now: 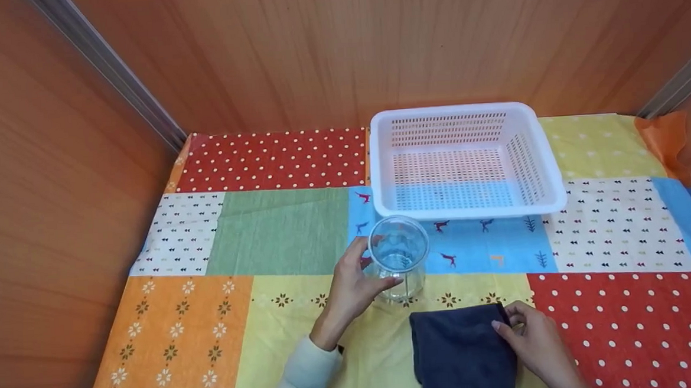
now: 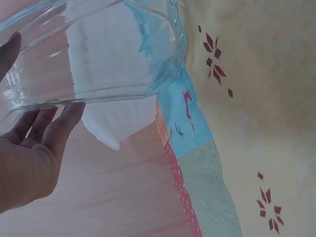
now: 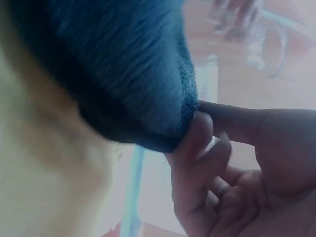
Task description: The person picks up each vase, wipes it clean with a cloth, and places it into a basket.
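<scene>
A clear glass jar [image 1: 401, 268] stands upright or nearly so in front of the basket, its round mouth facing up. My left hand [image 1: 356, 279] grips its side, thumb on the near face and fingers round the left. In the left wrist view the fingers press against the jar's ribbed glass [image 2: 118, 54]. A dark grey folded cloth [image 1: 463, 353] lies at the front of the table. With thumb and forefinger, my right hand [image 1: 533, 335] pinches its upper right corner. The right wrist view shows the fuzzy cloth [image 3: 123, 64] between those fingertips.
A white plastic basket [image 1: 470, 212] with slotted walls sits behind the jar, near the back wooden panel [image 1: 314, 53]. A patchwork-print tablecloth [image 1: 288, 232] covers the table. Another wooden panel [image 1: 43, 174] rises along the left side.
</scene>
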